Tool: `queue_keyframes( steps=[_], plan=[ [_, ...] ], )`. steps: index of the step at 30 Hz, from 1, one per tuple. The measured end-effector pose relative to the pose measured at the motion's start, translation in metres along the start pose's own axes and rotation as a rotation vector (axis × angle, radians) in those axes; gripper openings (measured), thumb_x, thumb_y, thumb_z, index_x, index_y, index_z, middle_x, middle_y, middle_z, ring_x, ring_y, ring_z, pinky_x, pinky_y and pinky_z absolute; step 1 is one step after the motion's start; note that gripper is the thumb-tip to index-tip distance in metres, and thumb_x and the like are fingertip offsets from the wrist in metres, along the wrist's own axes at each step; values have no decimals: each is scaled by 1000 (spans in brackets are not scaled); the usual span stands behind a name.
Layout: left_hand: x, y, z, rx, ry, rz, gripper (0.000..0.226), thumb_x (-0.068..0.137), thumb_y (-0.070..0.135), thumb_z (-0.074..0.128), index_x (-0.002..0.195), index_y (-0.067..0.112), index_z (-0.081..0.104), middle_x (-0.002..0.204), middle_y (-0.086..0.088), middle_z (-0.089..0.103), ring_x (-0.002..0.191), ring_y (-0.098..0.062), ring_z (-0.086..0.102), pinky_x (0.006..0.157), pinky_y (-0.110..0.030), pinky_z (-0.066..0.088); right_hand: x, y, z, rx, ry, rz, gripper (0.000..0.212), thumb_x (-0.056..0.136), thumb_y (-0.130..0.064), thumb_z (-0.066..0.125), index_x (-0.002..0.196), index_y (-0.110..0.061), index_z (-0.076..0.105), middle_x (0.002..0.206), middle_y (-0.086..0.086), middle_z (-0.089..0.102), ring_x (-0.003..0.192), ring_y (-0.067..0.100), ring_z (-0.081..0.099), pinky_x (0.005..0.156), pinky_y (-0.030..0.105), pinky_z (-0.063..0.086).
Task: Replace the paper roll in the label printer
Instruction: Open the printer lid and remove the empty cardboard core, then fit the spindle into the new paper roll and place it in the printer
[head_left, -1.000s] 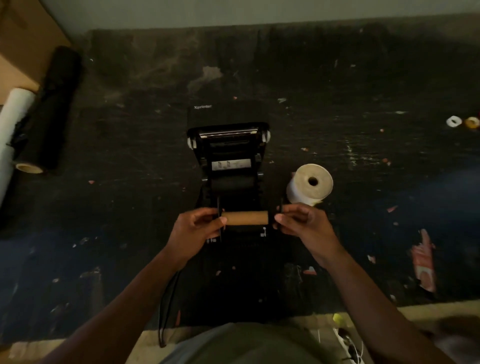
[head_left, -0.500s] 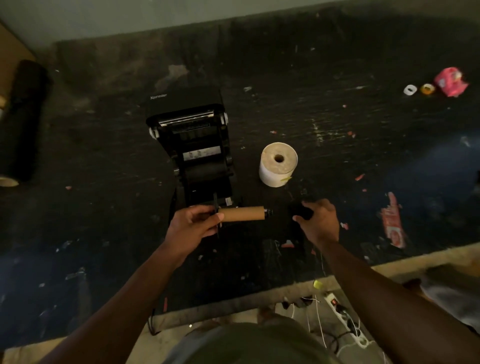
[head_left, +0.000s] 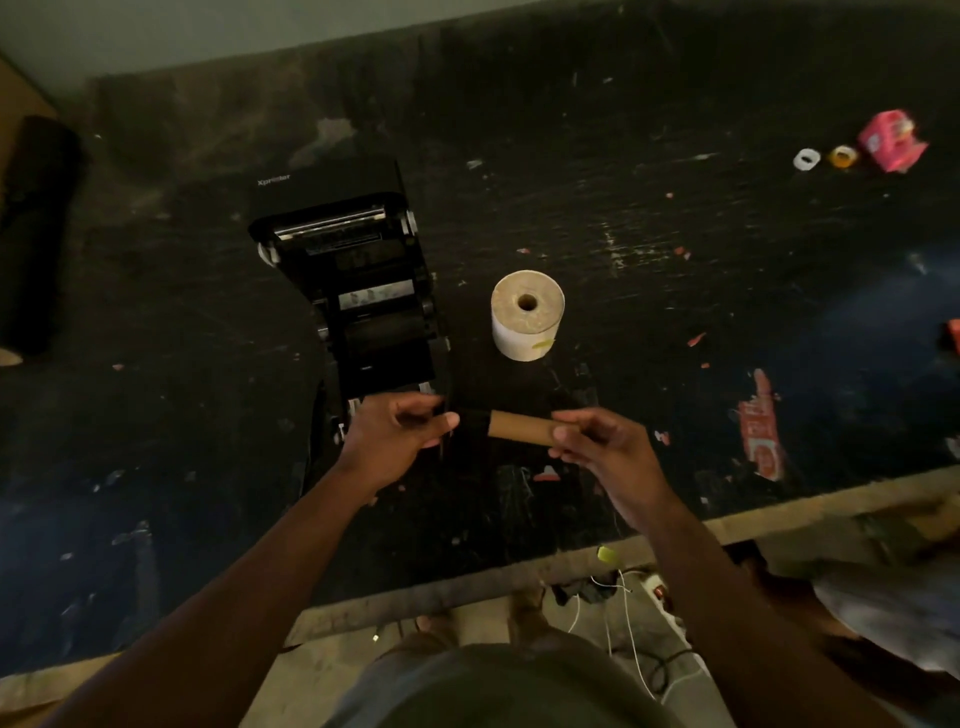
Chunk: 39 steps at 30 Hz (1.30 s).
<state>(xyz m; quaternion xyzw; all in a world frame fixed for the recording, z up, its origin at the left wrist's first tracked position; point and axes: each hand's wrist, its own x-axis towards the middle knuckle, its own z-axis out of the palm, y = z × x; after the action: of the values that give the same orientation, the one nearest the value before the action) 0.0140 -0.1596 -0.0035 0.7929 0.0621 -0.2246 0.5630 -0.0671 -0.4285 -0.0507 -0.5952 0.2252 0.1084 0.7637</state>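
The black label printer (head_left: 363, 291) stands open on the dark table, its roll bay empty. In front of it my left hand (head_left: 395, 436) grips the flanged end of a thin black spindle (head_left: 470, 414). My right hand (head_left: 602, 447) pinches the right end of the empty brown cardboard core (head_left: 519, 426), which sits partway off the spindle, to the right of my left hand. The new white paper roll (head_left: 527, 314) stands on end just right of the printer, behind the core.
A long black roll (head_left: 36, 234) lies at the far left. A white ring (head_left: 806, 158), a yellow ring (head_left: 842, 156) and a pink packet (head_left: 891, 140) sit at the back right. A red scrap (head_left: 761, 431) lies right of my hand. Cables (head_left: 623, 618) lie below the table's front edge.
My right hand came off the spindle's right end, dipped to the table at the right, then took hold of the core. The core has shifted right, away from my left hand.
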Motion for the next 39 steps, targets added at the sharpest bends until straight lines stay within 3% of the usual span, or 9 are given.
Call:
queue_keyframes(
  steps=[5, 9, 14, 18, 21, 27, 32, 36, 39],
  plan=[
    [34, 11, -6, 368, 105, 83, 36, 85, 22, 85, 119, 11, 78, 109, -10, 79, 93, -18, 77, 89, -37, 63, -16, 12, -62, 128, 218, 67, 34, 78, -21, 81, 111, -14, 78, 112, 6, 80, 102, 28, 78, 86, 35, 61],
    [65, 33, 21, 673, -15, 180, 34, 86, 24, 84, 117, 11, 78, 109, -9, 80, 86, -8, 69, 81, -14, 51, -23, 27, -82, 178, 333, 105, 31, 79, -16, 81, 109, -12, 78, 115, 9, 78, 100, 28, 78, 88, 37, 60],
    [95, 46, 68, 977, -247, 120, 25, 89, 22, 81, 112, 12, 80, 110, -7, 79, 101, -19, 72, 98, -41, 58, -23, 43, -79, 197, 350, 97, 24, 90, -1, 74, 114, -1, 74, 111, 20, 77, 89, 25, 77, 92, 41, 60],
    [111, 45, 87, 1147, -322, 91, 21, 92, 24, 77, 109, 12, 79, 112, -7, 76, 105, -22, 70, 97, -44, 57, -21, 52, -76, 225, 371, 93, 19, 90, -1, 73, 108, -6, 75, 109, 17, 78, 93, 27, 77, 91, 41, 61],
    [112, 39, 92, 1177, -196, 130, 27, 89, 30, 79, 113, 19, 72, 123, -5, 67, 108, -22, 66, 92, -44, 59, -20, 57, -76, 221, 380, 79, 20, 91, -2, 74, 110, -6, 75, 107, 16, 79, 94, 29, 78, 89, 39, 61],
    [114, 36, 93, 1003, 299, 599, 55, 68, 64, 72, 104, 27, 53, 124, -4, 45, 109, -22, 50, 81, -33, 49, -13, 66, -75, 174, 413, 58, 19, 87, -4, 79, 105, -8, 77, 103, 13, 81, 92, 26, 80, 77, 29, 65],
    [137, 55, 112, 1092, 174, 379, 73, 64, 69, 81, 122, 27, 64, 144, -8, 38, 128, -34, 46, 97, -48, 50, 2, 74, -63, -28, 429, -20, 25, 82, -1, 83, 105, -8, 76, 104, 13, 79, 100, 29, 78, 83, 43, 65],
    [151, 57, 120, 1126, 87, 270, 68, 72, 61, 83, 128, 25, 71, 151, -8, 33, 129, -35, 48, 98, -52, 53, 12, 76, -45, -325, 468, -69, 27, 83, -14, 86, 107, -19, 73, 112, -6, 73, 103, 7, 71, 75, 15, 59],
    [159, 55, 117, 1040, 71, 259, 63, 71, 57, 87, 123, 24, 73, 148, -5, 35, 126, -31, 53, 95, -48, 55, 13, 77, -30, -626, 481, -167, 29, 83, -23, 86, 107, -25, 69, 108, -15, 66, 98, -1, 62, 82, 17, 54]
  ],
)
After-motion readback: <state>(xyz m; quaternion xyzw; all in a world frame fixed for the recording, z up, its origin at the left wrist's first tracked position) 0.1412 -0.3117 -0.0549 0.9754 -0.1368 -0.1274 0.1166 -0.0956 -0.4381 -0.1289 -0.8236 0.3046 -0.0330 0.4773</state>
